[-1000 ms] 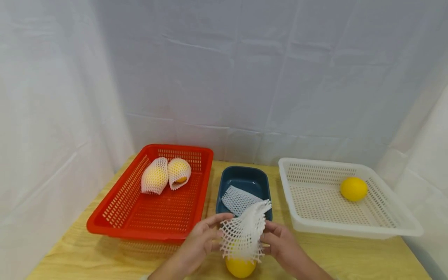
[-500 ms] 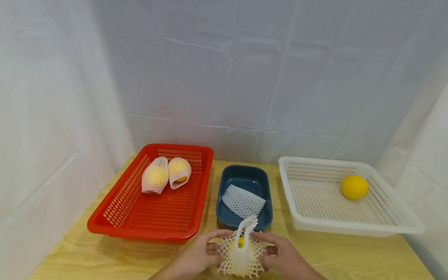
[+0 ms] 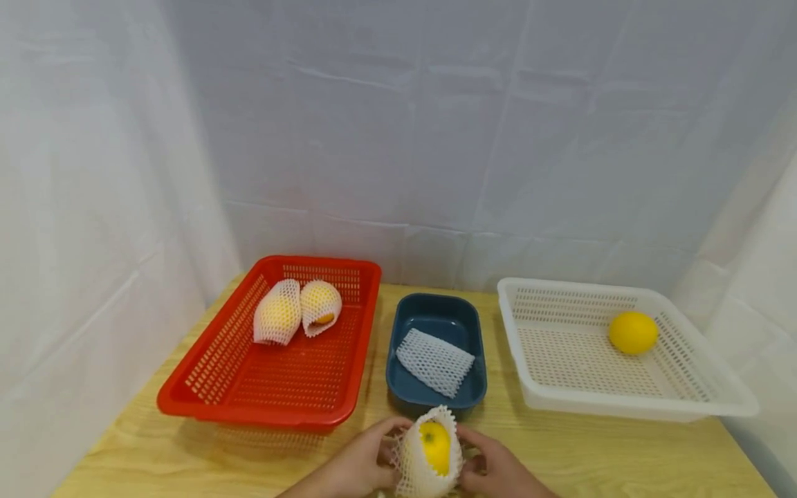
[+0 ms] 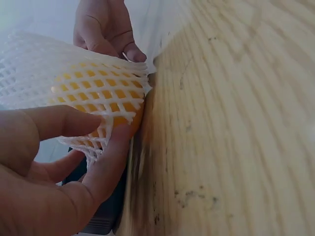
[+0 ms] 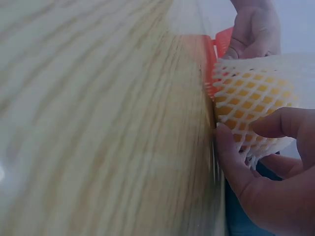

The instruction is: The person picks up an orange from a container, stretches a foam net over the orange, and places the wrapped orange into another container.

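A white foam fruit net [image 3: 412,467] is drawn around a yellow, lemon-like fruit [image 3: 436,446] at the table's near edge. The fruit's top end shows through the net's open mouth. My left hand [image 3: 367,460] pinches the net's lower edge between thumb and finger; the left wrist view shows the mesh [image 4: 98,88] stretched over the fruit. On the other side, my right hand [image 3: 498,467] grips the edge in the same way, its thumb and finger at the mesh [image 5: 251,98] in the right wrist view. The fruit's underside sits close to the wooden table [image 4: 236,123].
Just beyond the hands stands a dark blue tray [image 3: 436,309] with a flat foam net [image 3: 436,363] in it. To the left, a red basket [image 3: 292,387] holds two net-wrapped fruits [image 3: 277,315]. A white basket [image 3: 560,349] at right contains one bare yellow fruit [image 3: 633,333].
The net has gone from draped above the fruit to pulled down around it, its mouth now opened over the fruit's top. Both hands have moved down toward the near edge.
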{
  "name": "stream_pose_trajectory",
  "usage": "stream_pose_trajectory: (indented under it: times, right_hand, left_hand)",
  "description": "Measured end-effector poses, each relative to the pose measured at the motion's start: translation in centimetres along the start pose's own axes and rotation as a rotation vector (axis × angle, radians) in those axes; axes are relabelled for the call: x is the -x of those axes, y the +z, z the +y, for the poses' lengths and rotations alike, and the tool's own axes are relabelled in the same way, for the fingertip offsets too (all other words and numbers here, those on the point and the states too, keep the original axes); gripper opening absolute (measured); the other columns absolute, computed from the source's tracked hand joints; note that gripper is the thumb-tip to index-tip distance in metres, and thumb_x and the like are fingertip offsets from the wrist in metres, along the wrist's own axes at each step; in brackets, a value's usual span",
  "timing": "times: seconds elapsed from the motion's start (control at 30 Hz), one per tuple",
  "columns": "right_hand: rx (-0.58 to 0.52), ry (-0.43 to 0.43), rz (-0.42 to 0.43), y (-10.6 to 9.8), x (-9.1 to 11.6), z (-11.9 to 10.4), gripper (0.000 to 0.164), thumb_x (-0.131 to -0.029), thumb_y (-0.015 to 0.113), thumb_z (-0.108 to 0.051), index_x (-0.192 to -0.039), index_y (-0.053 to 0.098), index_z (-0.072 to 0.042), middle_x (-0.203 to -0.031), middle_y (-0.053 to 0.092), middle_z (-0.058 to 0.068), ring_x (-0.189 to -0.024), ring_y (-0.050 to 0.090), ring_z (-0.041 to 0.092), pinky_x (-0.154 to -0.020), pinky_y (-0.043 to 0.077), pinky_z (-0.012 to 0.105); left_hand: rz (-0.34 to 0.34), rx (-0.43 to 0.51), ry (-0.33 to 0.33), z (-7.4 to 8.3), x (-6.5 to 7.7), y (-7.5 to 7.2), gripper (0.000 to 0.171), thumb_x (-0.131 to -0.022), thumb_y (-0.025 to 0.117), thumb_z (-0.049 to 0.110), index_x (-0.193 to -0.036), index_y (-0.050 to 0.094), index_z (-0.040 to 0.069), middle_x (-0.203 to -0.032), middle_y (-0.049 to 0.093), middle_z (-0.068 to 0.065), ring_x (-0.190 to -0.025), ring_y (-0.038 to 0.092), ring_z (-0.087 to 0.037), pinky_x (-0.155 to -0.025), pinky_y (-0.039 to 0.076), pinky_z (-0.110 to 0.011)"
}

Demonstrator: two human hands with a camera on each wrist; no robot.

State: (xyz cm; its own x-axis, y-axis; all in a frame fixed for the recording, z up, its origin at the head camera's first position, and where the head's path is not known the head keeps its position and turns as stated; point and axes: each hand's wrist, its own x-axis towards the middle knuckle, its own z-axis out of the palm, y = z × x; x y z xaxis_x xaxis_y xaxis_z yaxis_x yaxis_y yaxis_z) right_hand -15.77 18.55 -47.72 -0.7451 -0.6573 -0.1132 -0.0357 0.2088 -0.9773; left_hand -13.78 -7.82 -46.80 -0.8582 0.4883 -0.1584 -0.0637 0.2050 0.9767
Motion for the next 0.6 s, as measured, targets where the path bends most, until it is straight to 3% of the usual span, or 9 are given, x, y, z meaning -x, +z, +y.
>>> stream_pose_trajectory:
  times: [0.07, 0.3, 0.4, 0.6]
  right_hand:
    - [-0.067, 0.003, -0.014, -0.02, -0.04, 0.12, 0.061, -0.088, 0.054, 0.001, -0.142, 0.029, 0.015, -0.126, 0.053, 0.022, -0.091, 0.062, 0.019, -0.078, 0.054, 0.026]
    - [-0.283, 0.197, 0.043, 0.05, 0.13, -0.56, 0.061, -0.095, 0.048, -0.016, -0.147, 0.028, 0.009, -0.138, 0.050, 0.022, -0.096, 0.062, 0.023, -0.084, 0.054, 0.035]
    - [-0.304, 0.202, 0.016, -0.05, 0.13, -0.62, 0.061, -0.102, 0.044, -0.025, -0.148, 0.023, 0.009, -0.136, 0.052, 0.020, -0.099, 0.062, 0.022, -0.085, 0.054, 0.036]
    - [-0.337, 0.154, -0.045, -0.08, -0.08, -0.30, 0.063, -0.104, 0.048, -0.028, -0.148, 0.023, 0.010, -0.132, 0.054, 0.018, -0.103, 0.062, 0.023, -0.087, 0.054, 0.037]
  left_hand:
    - [0.009, 0.050, -0.021, 0.01, -0.13, 0.10, 0.050, -0.082, 0.059, -0.009, -0.130, 0.051, 0.003, -0.118, 0.057, -0.015, -0.089, 0.060, -0.025, -0.071, 0.056, -0.038]
    - [0.005, 0.299, -0.147, 0.40, -0.10, 0.20, 0.043, -0.096, 0.045, 0.013, -0.135, 0.048, -0.006, -0.115, 0.061, -0.011, -0.093, 0.061, -0.020, -0.079, 0.056, -0.036]
    - [-0.029, 0.318, -0.155, 0.19, -0.03, -0.03, 0.046, -0.103, 0.046, 0.023, -0.139, 0.042, -0.006, -0.120, 0.060, -0.014, -0.102, 0.061, -0.023, -0.084, 0.055, -0.041]
    - [-0.061, 0.317, -0.145, -0.30, -0.20, -0.15, 0.053, -0.102, 0.051, 0.022, -0.142, 0.034, -0.008, -0.120, 0.058, -0.015, -0.106, 0.060, -0.027, -0.090, 0.052, -0.046]
